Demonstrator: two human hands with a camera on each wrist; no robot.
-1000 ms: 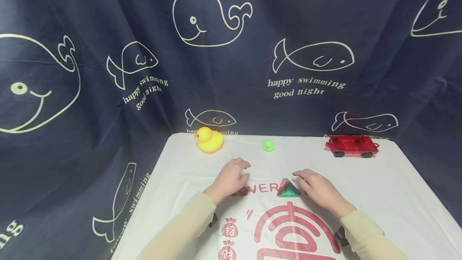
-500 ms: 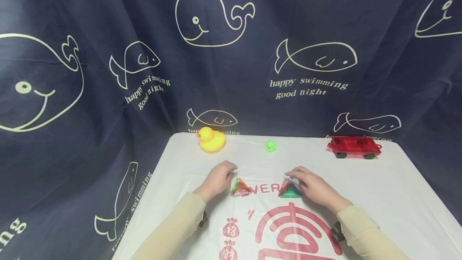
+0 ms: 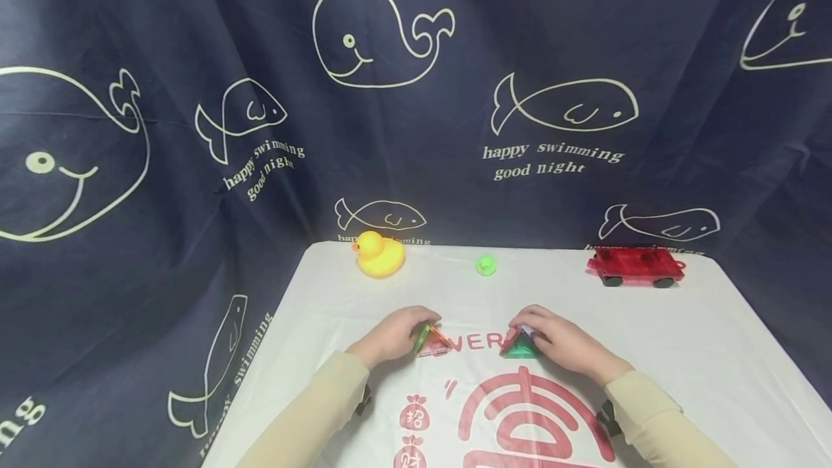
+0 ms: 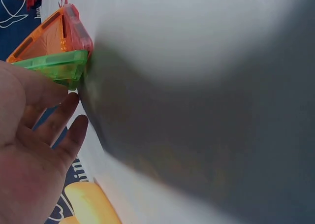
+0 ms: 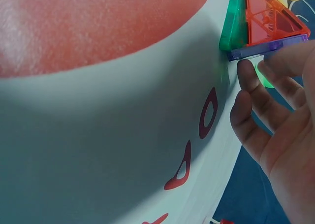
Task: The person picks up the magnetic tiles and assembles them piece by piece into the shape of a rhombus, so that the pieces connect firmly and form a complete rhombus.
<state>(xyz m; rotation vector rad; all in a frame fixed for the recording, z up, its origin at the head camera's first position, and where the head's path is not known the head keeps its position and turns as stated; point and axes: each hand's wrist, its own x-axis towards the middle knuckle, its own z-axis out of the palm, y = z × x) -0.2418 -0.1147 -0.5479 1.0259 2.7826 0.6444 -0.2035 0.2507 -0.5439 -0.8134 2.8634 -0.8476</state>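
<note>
Two small pyramids of translucent magnetic tiles stand on the white-covered table. My left hand (image 3: 395, 334) curls over the left magnetic tile pyramid (image 3: 433, 344), its index finger reaching past the apex. In the left wrist view this pyramid shows orange, pink and green tiles (image 4: 59, 69), with the hand against the green side. At the other pyramid, my right hand (image 3: 572, 341) has its index finger over the top and its thumb by the right side. Green, red and purple faces make up that right magnetic tile pyramid (image 3: 520, 345); the purple tile (image 5: 268, 48) is nearest the hand.
Along the back edge of the table (image 3: 435, 266) stand a yellow rubber duck (image 3: 380, 257), a small green duck (image 3: 485, 265) and a red toy car base (image 3: 637, 266) with black wheels. A dark blue curtain (image 3: 416, 136) hangs behind.
My left hand drew back left from over its pyramid, uncovering it, then came back onto its apex. My right hand moved left from beside its pyramid onto the top.
</note>
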